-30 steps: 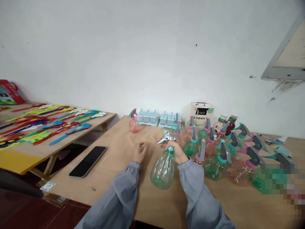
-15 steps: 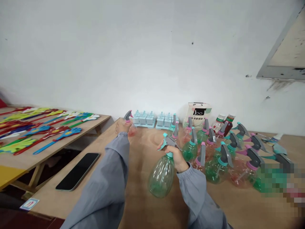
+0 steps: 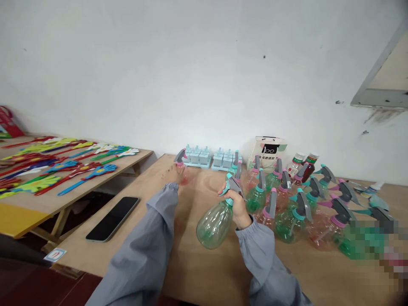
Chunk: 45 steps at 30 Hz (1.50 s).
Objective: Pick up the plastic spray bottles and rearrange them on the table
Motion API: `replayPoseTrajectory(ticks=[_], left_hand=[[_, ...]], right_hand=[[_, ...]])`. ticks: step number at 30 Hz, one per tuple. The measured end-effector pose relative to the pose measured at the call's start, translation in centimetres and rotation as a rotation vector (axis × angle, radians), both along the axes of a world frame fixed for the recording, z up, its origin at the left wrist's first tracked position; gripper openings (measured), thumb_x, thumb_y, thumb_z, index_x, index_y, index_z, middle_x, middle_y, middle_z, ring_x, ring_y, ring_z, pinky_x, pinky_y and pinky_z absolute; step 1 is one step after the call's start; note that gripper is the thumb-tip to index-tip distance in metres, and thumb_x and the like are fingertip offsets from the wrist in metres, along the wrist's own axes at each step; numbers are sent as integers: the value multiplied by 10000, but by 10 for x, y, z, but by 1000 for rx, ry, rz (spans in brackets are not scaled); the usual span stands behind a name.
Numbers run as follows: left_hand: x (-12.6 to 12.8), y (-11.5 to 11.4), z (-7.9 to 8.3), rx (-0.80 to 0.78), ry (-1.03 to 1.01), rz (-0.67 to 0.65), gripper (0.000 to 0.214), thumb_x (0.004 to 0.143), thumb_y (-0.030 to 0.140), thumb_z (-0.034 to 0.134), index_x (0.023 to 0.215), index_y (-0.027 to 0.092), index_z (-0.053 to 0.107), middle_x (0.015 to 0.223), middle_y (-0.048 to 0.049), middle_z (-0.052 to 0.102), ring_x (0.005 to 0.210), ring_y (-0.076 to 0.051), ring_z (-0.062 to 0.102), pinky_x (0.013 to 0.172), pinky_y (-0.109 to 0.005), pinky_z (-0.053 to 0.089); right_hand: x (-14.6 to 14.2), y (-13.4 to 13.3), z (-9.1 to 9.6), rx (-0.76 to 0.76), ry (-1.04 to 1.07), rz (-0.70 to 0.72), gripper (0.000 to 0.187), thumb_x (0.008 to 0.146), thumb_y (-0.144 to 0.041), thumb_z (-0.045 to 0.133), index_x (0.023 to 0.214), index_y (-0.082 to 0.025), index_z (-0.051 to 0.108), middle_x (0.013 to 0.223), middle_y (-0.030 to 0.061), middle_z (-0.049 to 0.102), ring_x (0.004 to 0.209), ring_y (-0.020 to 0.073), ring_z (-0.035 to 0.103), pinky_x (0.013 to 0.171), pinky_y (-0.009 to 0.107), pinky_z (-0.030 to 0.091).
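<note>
My right hand (image 3: pixel 237 205) is wrapped round the neck of a clear green spray bottle (image 3: pixel 214 225) with a grey and turquoise trigger head. This bottle is tilted, its base toward the lower left, over the table. Farther off, my left hand (image 3: pixel 174 173) is at the left side of a pink spray bottle (image 3: pixel 188 175) that stands upright near the table's back left corner. Its fingers look spread and loosened; whether they still touch the bottle is hard to tell. To the right of my right hand stand several pink and green spray bottles (image 3: pixel 290 225).
Light-blue ice-pop moulds (image 3: pixel 199 158) sit along the wall beside a printed box (image 3: pixel 267 154) and two capped bottles (image 3: pixel 309 166). A black phone (image 3: pixel 113 219) lies at the left. Colourful hand-shaped clappers (image 3: pixel 86 170) cover a separate table across a gap.
My left hand's fingers have loosened from around the pink spray bottle. The green bottle in my right hand has tipped further, its base swinging left and up. The view has shifted slightly left.
</note>
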<state>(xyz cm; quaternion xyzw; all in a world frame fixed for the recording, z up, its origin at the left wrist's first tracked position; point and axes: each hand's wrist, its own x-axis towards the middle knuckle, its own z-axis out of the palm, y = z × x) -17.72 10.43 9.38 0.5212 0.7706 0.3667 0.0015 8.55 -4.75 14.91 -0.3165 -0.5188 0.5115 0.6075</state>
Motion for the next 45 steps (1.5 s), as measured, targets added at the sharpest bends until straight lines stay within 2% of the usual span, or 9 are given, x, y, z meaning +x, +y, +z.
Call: replayPoseTrajectory(ticks=[6, 13, 18, 26, 29, 31, 35, 39, 45], left_hand=[[21, -57, -29, 39, 43, -53, 434, 927, 461, 532, 1267, 194, 576, 1257, -165, 668, 1172, -338, 609, 1004, -458, 428], [65, -97, -70, 277, 20, -100, 426, 928, 445, 510, 1259, 182, 562, 1213, -161, 648, 1136, -333, 598, 977, -475, 444], [74, -106, -77, 294, 65, -184, 345, 873, 481, 561, 1079, 207, 600, 1050, -140, 663, 1052, -331, 604, 950, -472, 439], [77, -121, -83, 287, 107, -227, 344, 843, 497, 589, 1029, 208, 594, 1064, -143, 648, 1016, -324, 582, 947, -478, 413], [81, -126, -83, 289, 99, -246, 333, 840, 493, 584, 1006, 204, 590, 1034, -141, 642, 989, -322, 585, 930, -479, 420], [83, -128, -83, 286, 91, -249, 323, 852, 484, 566, 1005, 200, 588, 1009, -140, 638, 977, -322, 589, 916, -479, 429], [86, -130, -83, 292, 78, -243, 329, 860, 484, 559, 1008, 191, 586, 1009, -148, 640, 981, -327, 598, 911, -485, 442], [86, -129, -88, 364, 15, -298, 408, 865, 493, 565, 1130, 183, 561, 1095, -158, 649, 1034, -323, 619, 941, -483, 451], [89, -130, -90, 643, -65, -388, 752, 816, 509, 654, 1440, 199, 370, 1360, -177, 559, 1220, -335, 585, 1021, -519, 452]], right_hand=[[1, 0, -8, 118, -93, -21, 136, 631, -251, 576, 724, -275, 673, 784, -4, 693, 899, 228, 640, 902, 377, 466], [22, -5, -21, 250, -303, -265, 99, 833, -302, 615, 919, -265, 648, 908, 19, 677, 898, 219, 621, 912, 379, 472], [31, -6, -32, 316, -412, -305, 209, 842, -384, 680, 982, -252, 599, 923, 28, 657, 893, 225, 622, 894, 379, 478], [36, 11, -60, 332, -504, -372, 385, 815, -413, 705, 1119, -235, 549, 996, 53, 644, 946, 241, 632, 938, 425, 492], [40, 13, -71, 330, -452, -426, 592, 795, -399, 726, 1299, -228, 466, 1205, 105, 625, 1145, 265, 608, 1031, 457, 473], [41, 11, -77, 376, -419, -491, 714, 804, -380, 719, 1407, -226, 370, 1398, 152, 522, 1328, 275, 511, 1113, 475, 423], [42, 4, -90, 455, -418, -553, 757, 835, -362, 697, 1461, -223, 295, 1503, 181, 408, 1412, 276, 444, 1160, 491, 395], [43, -2, -103, 487, -449, -580, 768, 842, -354, 701, 1473, -213, 286, 1495, 190, 413, 1419, 290, 438, 1179, 520, 377], [47, -16, -117, 607, -571, -632, 773, 853, -300, 703, 1489, -184, 280, 1546, 225, 361, 1465, 323, 384, 1171, 587, 374]])
